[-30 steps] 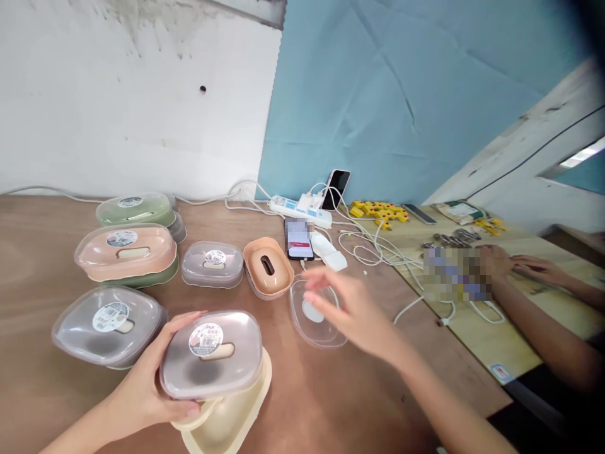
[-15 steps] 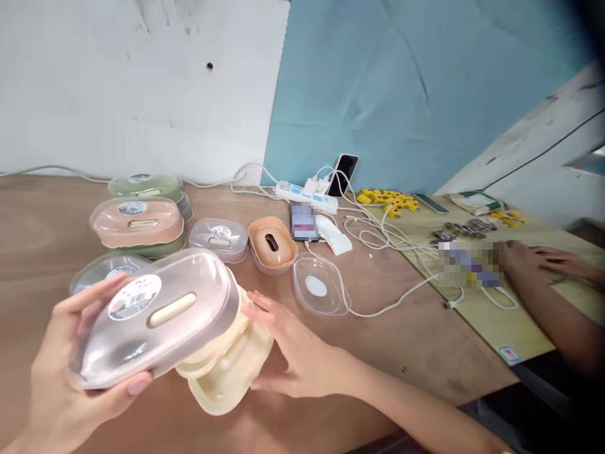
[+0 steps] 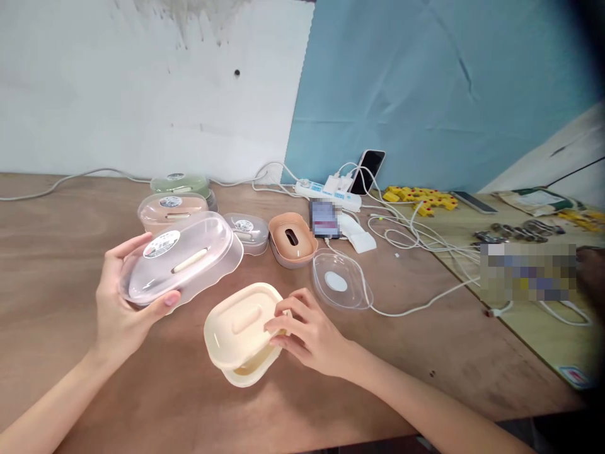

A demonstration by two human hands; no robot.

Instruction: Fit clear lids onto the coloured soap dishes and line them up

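My left hand (image 3: 127, 296) grips a pale lilac soap box (image 3: 189, 258) by its left end, raised above the table. The box has a clear lid with a round sticker and a cream bar showing in its slot. My right hand (image 3: 307, 331) pinches the right end of a cream soap box (image 3: 243, 325). Its upper piece sits askew over a matching lower piece, with a gap along the near side. The undersides of the fingers are partly hidden. A clear lid (image 3: 343, 280) with a white oval lies beyond my right hand.
Behind my left hand stand a pink box (image 3: 165, 211), a green one (image 3: 179, 183) and a grey one (image 3: 250, 233). Near the middle sits an orange-brown box (image 3: 293, 239). Cables run from a power strip (image 3: 326, 195), with phones nearby. A co-worker's hand (image 3: 590, 271) shows at far right.
The cream soap box has come out from beneath the lilac one and now sits apart from it, lower and nearer. My left hand with the lilac box has moved up and away. The view has shifted left.
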